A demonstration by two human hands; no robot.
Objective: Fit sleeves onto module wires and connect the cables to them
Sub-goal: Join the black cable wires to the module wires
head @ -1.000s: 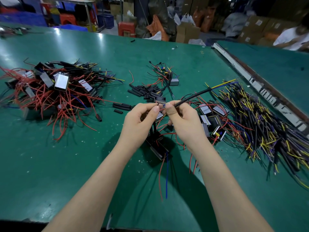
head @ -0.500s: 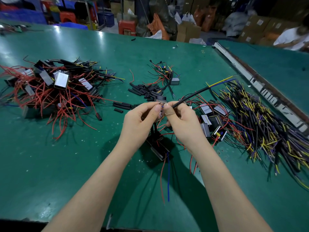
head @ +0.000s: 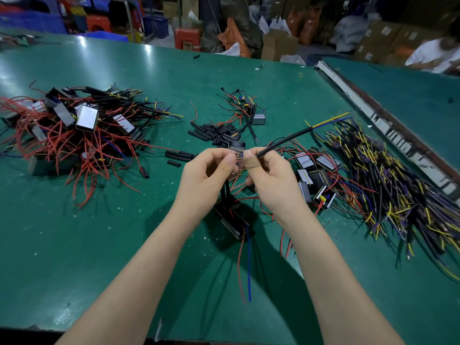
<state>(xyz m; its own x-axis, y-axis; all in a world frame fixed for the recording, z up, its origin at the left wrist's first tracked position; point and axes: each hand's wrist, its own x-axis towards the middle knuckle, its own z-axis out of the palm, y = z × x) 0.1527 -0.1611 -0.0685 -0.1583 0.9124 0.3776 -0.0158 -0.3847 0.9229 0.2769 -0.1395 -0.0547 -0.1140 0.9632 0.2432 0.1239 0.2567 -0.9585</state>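
A black cable (head: pixel 286 141) runs up and right from the right hand (head: pixel 271 180), which pinches its near end. The left hand (head: pixel 206 178) pinches a thin wire end touching it, above the green table (head: pixel 74 245). A module (head: pixel 232 220) hangs below the hands, red and blue wires trailing. Sleeves (head: pixel 211 131) lie just beyond; a cable pile (head: pixel 388 180) lies right, a module heap (head: pixel 74 128) left.

No text, label or number is legible on anything here.

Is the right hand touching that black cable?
Touching. The head view shows the right hand pinching the black cable at its near end, fingers closed around it.
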